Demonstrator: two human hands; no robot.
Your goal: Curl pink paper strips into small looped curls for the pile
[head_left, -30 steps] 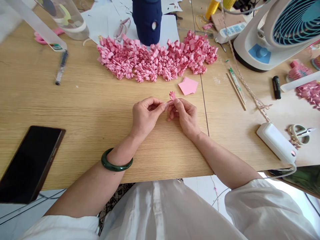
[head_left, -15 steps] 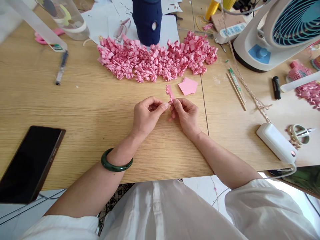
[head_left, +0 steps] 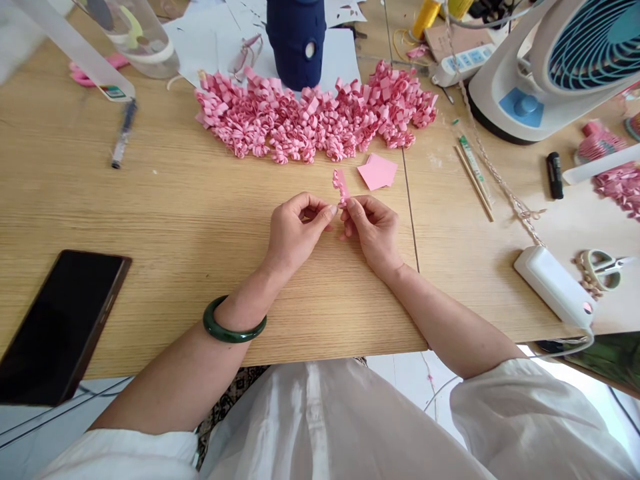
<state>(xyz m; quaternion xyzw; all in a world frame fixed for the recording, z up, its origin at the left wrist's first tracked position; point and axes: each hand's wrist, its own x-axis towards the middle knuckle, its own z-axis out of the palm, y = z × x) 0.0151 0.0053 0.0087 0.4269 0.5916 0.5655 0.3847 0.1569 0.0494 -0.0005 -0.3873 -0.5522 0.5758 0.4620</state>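
A narrow pink paper strip, with small curled loops along its left edge, stands up between my fingertips. My right hand pinches its lower end between thumb and fingers. My left hand is closed in a pinch at the strip's lower left edge, thumb against forefinger; a bit of the looped edge seems to be between them. Just beyond my right hand lies a small stack of pink paper pieces. Behind it spreads a long heap of looped pink paper flowers.
A dark blue tumbler stands behind the heap. A fan, wooden sticks, a black marker, a white power bank and small scissors are on the right. A phone and a pen lie left.
My left hand has shifted very slightly to the right. The strip stays between my fingertips, and the view has moved a little; otherwise things look the same.
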